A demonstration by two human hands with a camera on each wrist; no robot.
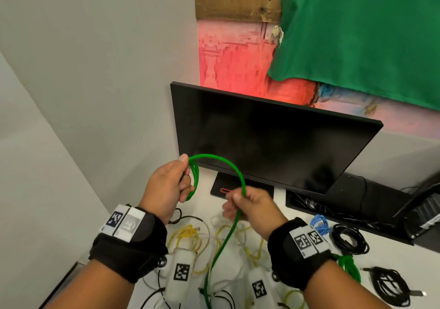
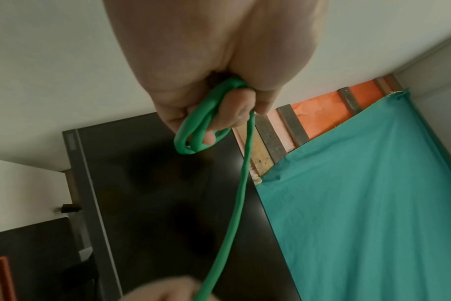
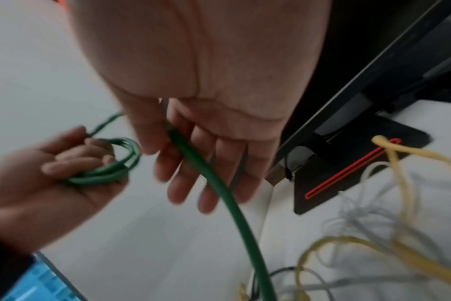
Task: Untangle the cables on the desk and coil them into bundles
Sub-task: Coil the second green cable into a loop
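Green cable [image 1: 239,177] loops gripped by left hand [image 1: 166,189]; free run pinched by right hand [image 1: 252,206] above bench [image 1: 385,256].

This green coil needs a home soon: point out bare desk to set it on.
Bare desk lies right of the black coil, before the cable tray. Crowded: the yellow tangle toward the near edge.

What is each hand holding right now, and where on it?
The left hand grips the coiled loops of the green cable. The right hand holds the same cable along its free length, just past the arc leaving the coil.
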